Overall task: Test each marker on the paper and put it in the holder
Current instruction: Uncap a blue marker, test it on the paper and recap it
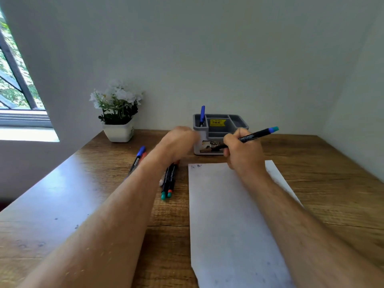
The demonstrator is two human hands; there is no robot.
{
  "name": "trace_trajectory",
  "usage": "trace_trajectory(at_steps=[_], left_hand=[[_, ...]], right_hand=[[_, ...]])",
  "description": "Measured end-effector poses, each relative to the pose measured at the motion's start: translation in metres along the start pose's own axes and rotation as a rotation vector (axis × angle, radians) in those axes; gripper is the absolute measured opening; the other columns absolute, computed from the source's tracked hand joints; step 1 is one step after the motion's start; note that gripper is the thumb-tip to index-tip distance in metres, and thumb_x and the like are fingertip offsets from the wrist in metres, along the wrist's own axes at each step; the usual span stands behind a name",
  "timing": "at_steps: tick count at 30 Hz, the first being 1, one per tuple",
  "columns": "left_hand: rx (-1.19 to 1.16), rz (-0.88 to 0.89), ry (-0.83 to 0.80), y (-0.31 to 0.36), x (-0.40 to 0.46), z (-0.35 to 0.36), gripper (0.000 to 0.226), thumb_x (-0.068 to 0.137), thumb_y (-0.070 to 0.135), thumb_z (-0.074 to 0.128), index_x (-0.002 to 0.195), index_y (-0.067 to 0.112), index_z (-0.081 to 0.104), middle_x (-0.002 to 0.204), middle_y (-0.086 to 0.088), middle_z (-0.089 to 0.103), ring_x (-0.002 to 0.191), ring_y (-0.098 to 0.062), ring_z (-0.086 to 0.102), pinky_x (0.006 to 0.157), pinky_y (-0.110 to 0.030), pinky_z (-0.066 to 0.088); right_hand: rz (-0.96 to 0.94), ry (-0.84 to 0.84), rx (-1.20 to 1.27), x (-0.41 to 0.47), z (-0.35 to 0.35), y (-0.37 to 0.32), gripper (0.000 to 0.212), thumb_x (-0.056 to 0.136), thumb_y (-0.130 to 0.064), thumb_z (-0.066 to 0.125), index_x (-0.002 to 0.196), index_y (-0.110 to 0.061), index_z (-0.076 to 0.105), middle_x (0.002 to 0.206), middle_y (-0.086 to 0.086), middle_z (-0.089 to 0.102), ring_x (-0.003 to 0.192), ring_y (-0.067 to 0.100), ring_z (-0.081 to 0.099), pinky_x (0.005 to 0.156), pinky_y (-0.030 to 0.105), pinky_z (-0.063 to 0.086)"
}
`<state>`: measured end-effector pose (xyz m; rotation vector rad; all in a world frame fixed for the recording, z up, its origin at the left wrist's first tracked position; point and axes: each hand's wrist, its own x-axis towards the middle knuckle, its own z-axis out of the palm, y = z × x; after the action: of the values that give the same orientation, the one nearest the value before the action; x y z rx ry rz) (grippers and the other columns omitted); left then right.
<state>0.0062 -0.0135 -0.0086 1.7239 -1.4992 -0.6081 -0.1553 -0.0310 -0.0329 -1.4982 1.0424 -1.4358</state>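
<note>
One blue marker stood in the holder, four more lay on the desk, the right hand gripped another over the paper, and the left hand looked curled, blurred.

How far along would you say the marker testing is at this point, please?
Early on. Done: one blue-capped marker stands in the grey holder, and small marks sit at the paper's top-left corner. In hand: the right hand grips a teal-ended marker above the paper's top edge; the left hand is blurred, so its grip is unclear. Left: at least four markers on the desk.
</note>
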Motion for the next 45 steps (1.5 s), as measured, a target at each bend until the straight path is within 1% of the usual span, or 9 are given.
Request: trace_trajectory(at_steps=[2,3,8,13,17,22,29,36,45], left_hand=[[-0.437,-0.056,0.043,0.005,-0.003,-0.001,0.022,0.088,0.015,0.04,0.076,0.012,0.058,0.066,0.0,0.05,0.051,-0.008,0.045,0.047,-0.022,0.036],[-0.577,-0.073,0.053,0.006,-0.005,-0.001,0.025,0.087,0.011,0.036,0.076,0.011,0.058,0.063,-0.002,0.049,0.048,-0.009,0.042,0.044,-0.021,0.035],[-0.891,-0.103,0.023,0.008,-0.009,0.002,0.027,0.086,-0.001,0.033,0.092,0.007,0.058,0.067,-0.005,0.053,0.056,-0.013,0.044,0.05,-0.026,0.035],[-1.139,-0.151,0.046,0.01,-0.009,-0.004,0.026,0.091,-0.002,0.043,0.105,0.002,0.065,0.079,-0.01,0.066,0.066,-0.016,0.056,0.058,-0.027,0.048],[-1.194,-0.186,0.074,0.012,-0.01,-0.001,0.029,0.095,-0.003,0.041,0.11,0.002,0.065,0.083,-0.009,0.071,0.071,-0.016,0.06,0.058,-0.025,0.051],[-1.186,-0.177,0.058,0.014,-0.011,0.003,0.03,0.098,-0.003,0.038,0.109,0.004,0.065,0.079,-0.007,0.072,0.071,-0.015,0.062,0.058,-0.024,0.053],[-1.159,-0.231,0.054,0.019,-0.014,0.009,0.03,0.097,-0.003,0.039,0.11,0.003,0.066,0.09,-0.011,0.07,0.073,-0.017,0.061,0.058,-0.025,0.053],[-1.224,-0.234,0.1,0.02,-0.015,0.01,0.028,0.097,-0.003,0.041,0.11,0.002,0.066,0.088,-0.012,0.07,0.07,-0.016,0.062,0.061,-0.025,0.054],[-1.174,-0.172,0.026,0.021,-0.016,0.015,0.027,0.098,-0.003,0.041,0.108,0.004,0.065,0.09,-0.011,0.07,0.072,-0.016,0.062,0.066,-0.025,0.054]], right_hand=[[0.037,0.012,0.064,0.0,-0.002,-0.002,0.036,0.086,-0.013,0.059,0.053,-0.025,0.05,0.046,-0.008,0.053,0.05,0.008,0.052,0.048,0.022,0.039],[0.051,0.01,0.096,0.0,-0.002,-0.003,0.039,0.087,-0.013,0.058,0.051,-0.027,0.052,0.047,-0.007,0.053,0.049,0.009,0.051,0.047,0.022,0.038],[0.078,-0.03,0.269,-0.005,-0.003,-0.009,0.03,0.091,-0.008,0.057,0.065,-0.022,0.054,0.058,0.007,0.058,0.039,0.009,0.046,0.036,0.019,0.033],[0.013,-0.092,0.402,-0.008,-0.005,-0.013,0.014,0.091,-0.005,0.059,0.082,-0.015,0.063,0.074,0.013,0.07,0.053,0.02,0.06,0.042,0.026,0.046],[0.021,-0.116,0.452,-0.01,-0.004,-0.013,0.015,0.094,-0.008,0.052,0.09,-0.012,0.066,0.082,0.017,0.073,0.059,0.022,0.066,0.045,0.026,0.05],[0.015,-0.128,0.414,-0.011,-0.002,-0.013,0.018,0.097,-0.009,0.051,0.09,-0.014,0.066,0.085,0.018,0.074,0.061,0.022,0.067,0.047,0.026,0.052],[0.02,-0.127,0.399,-0.01,-0.002,-0.013,0.017,0.097,-0.009,0.052,0.09,-0.015,0.067,0.084,0.016,0.074,0.06,0.021,0.067,0.046,0.027,0.052],[0.006,-0.105,0.421,-0.009,-0.003,-0.011,0.02,0.096,-0.007,0.05,0.087,-0.014,0.066,0.079,0.016,0.073,0.057,0.021,0.066,0.045,0.026,0.052],[-0.01,-0.085,0.334,-0.008,-0.001,-0.008,0.004,0.097,-0.013,0.057,0.093,-0.014,0.056,0.084,0.012,0.075,0.061,0.026,0.07,0.045,0.028,0.054]])
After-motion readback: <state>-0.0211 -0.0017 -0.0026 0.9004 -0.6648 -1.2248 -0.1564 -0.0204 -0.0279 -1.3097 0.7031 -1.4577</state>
